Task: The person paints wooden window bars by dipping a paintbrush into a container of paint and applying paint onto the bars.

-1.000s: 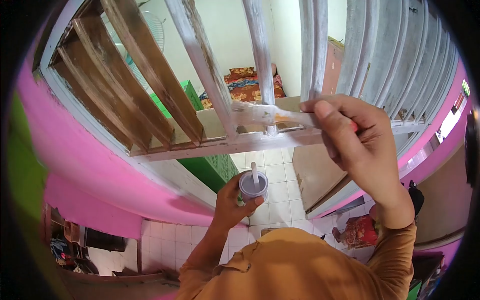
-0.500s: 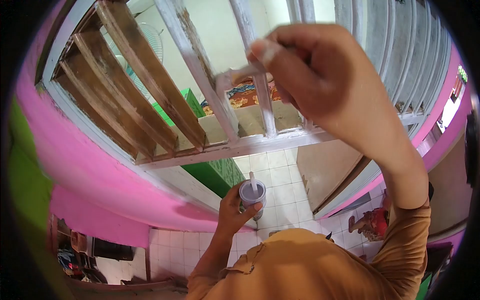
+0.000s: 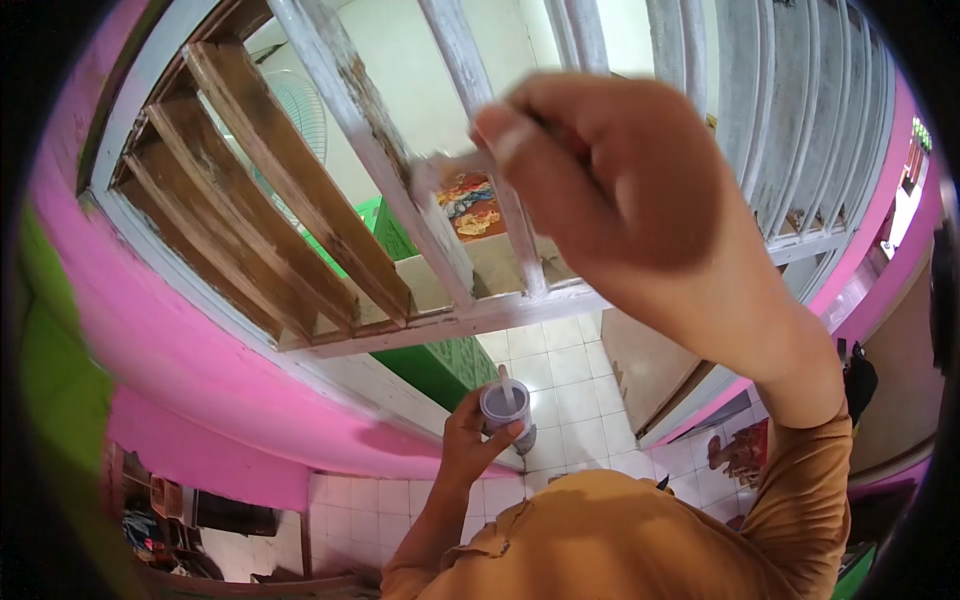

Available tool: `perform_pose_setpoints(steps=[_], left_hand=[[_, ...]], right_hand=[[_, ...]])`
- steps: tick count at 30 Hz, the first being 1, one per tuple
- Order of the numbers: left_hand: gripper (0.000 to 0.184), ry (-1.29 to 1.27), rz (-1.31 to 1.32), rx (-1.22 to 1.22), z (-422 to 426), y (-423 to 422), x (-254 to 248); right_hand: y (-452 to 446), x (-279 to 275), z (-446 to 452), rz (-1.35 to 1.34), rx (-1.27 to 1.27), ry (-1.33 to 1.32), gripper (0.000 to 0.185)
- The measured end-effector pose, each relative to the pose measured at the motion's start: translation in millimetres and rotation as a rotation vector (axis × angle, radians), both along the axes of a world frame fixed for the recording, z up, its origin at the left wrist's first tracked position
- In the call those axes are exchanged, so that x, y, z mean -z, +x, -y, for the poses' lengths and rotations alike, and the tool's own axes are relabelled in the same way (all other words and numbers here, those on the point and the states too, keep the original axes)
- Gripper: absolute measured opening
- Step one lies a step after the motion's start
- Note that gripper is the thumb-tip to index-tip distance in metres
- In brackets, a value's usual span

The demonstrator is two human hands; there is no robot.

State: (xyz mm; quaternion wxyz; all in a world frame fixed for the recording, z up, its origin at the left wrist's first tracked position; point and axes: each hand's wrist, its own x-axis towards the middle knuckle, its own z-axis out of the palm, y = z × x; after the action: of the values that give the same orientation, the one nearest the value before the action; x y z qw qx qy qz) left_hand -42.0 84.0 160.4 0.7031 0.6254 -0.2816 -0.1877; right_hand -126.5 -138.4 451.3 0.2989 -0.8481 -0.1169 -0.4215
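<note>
Head view, brush (image 3: pixel 432 174) at slat (image 3: pixel 368 130) edge, open gap (image 3: pixel 422 90) alongside

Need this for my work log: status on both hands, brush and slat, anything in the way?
Left hand holding cup, stick inside. Right hand holding brush, blurred, bristles at patchy slat; contact unclear. Right hand hides part of next slat.

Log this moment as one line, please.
Right hand: brush at patchy pale slat | Left hand: holds cup, stick inside | Leftmost slats: brown
</note>
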Motion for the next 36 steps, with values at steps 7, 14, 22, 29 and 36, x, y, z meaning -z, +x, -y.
perform_pose_setpoints(steps=[7,14,22,29,36], left_hand=[[0.061,0.005,0.007,0.002,3.6,-2.4,2.2],[0.06,0.009,-0.013,0.011,0.8,-3.1,3.5],[0.058,0.012,-0.033,0.011,0.8,-6.0,2.5],[0.059,0.044,-0.022,-0.023,-7.8,-5.9,10.5],[0.06,0.019,-0.005,-0.03,-7.2,-6.8,8.8]], right_hand=[[-9.2,-25.9,-9.1,0.203,0.105,0.012,0.032],[-11.8,-32.9,-19.8,0.163,0.026,-0.003,0.029],[-3.2,-31.9,-13.3,0.318,0.023,0.045,0.025],[-16.3,5.8,-1.8,0.063,-0.035,-0.043,0.018],[-2.2,-4.7,-3.1,0.391,-0.015,-0.005,0.018]])
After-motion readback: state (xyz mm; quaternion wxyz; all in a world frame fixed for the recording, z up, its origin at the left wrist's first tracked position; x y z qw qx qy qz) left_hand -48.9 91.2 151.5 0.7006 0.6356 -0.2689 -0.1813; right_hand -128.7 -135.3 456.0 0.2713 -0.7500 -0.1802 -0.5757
